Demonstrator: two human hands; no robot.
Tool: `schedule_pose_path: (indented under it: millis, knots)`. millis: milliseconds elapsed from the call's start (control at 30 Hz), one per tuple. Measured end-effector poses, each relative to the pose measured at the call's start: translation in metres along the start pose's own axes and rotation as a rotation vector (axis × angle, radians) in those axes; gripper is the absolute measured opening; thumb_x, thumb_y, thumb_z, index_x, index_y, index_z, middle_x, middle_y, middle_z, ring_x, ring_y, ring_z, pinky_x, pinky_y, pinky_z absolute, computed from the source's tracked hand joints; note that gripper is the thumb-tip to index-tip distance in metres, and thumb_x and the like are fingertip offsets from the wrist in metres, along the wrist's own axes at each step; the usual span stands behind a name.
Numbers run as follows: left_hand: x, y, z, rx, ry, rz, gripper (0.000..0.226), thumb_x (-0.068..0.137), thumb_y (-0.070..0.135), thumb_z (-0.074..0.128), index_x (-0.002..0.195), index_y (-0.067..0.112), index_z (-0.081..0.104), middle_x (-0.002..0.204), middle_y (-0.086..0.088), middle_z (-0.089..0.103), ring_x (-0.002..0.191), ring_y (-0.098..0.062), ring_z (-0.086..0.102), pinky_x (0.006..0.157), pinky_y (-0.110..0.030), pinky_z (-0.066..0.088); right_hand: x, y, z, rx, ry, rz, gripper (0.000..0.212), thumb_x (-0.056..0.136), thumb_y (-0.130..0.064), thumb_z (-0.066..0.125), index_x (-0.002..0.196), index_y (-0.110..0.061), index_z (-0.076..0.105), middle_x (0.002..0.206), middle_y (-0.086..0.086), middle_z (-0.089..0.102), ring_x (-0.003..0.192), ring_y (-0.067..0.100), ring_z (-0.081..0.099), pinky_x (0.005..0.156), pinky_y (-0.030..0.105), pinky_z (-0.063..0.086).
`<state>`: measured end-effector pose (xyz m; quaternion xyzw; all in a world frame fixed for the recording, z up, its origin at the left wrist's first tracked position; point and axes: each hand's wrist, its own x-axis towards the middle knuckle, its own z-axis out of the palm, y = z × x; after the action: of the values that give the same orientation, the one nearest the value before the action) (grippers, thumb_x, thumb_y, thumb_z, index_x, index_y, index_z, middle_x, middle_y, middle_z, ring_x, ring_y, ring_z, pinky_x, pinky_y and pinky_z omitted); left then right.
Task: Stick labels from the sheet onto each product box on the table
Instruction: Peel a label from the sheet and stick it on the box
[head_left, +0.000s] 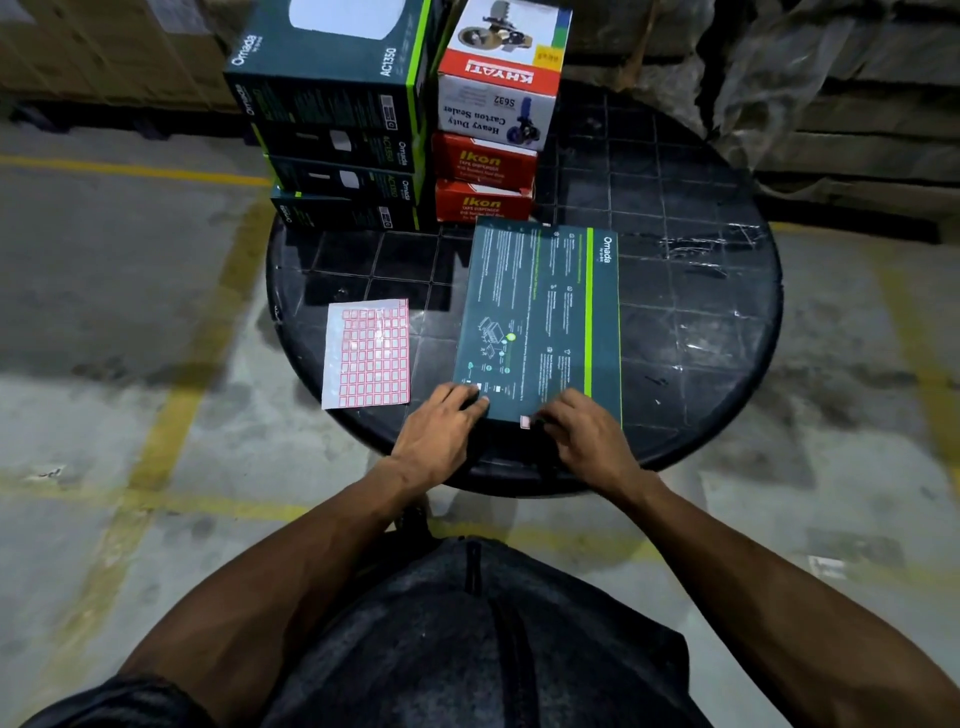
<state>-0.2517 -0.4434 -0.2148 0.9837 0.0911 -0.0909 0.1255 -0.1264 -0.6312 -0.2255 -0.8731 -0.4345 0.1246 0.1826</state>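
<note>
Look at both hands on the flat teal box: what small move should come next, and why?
Probably press the small label flat with the right hand. It sits at the near edge of the teal box by those fingertips, while the left hand steadies the box; the label sheet lies untouched alongside.

Top Omada box (332, 57) cut by upper edge; fine print on flat box (540, 317) unreadable (too small).

Right side of the table (701, 291) lies open (stacked boxes (363, 156) wall off the far-left).
</note>
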Motion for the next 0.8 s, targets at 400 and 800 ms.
schedule_pose_path:
  millis: [400,800]
  knots:
    - [-0.002,0.004,0.003,0.026,0.007,-0.006,0.057,0.095,0.015,0.048,0.149,0.018,0.033,0.150,-0.002,0.032,0.136,-0.022,0.025,0.105,-0.035,0.043,-0.004,0.000,0.003,-0.149,0.063,-0.149,0.021,0.082,-0.016,0.071,0.103,-0.016,0.068,0.089,0.007,0.059,0.074,0.033,0.056,0.060,0.039,0.046]
    - [-0.003,0.004,0.003,0.036,-0.004,-0.008,0.059,0.094,0.014,0.048,0.150,0.017,0.031,0.151,-0.002,0.031,0.137,-0.022,0.023,0.107,-0.035,0.041,-0.016,0.008,0.011,-0.398,0.059,-0.270,0.041,0.090,-0.034,0.061,0.129,-0.022,0.058,0.111,0.007,0.055,0.089,0.028,0.052,0.072,0.037,0.042]
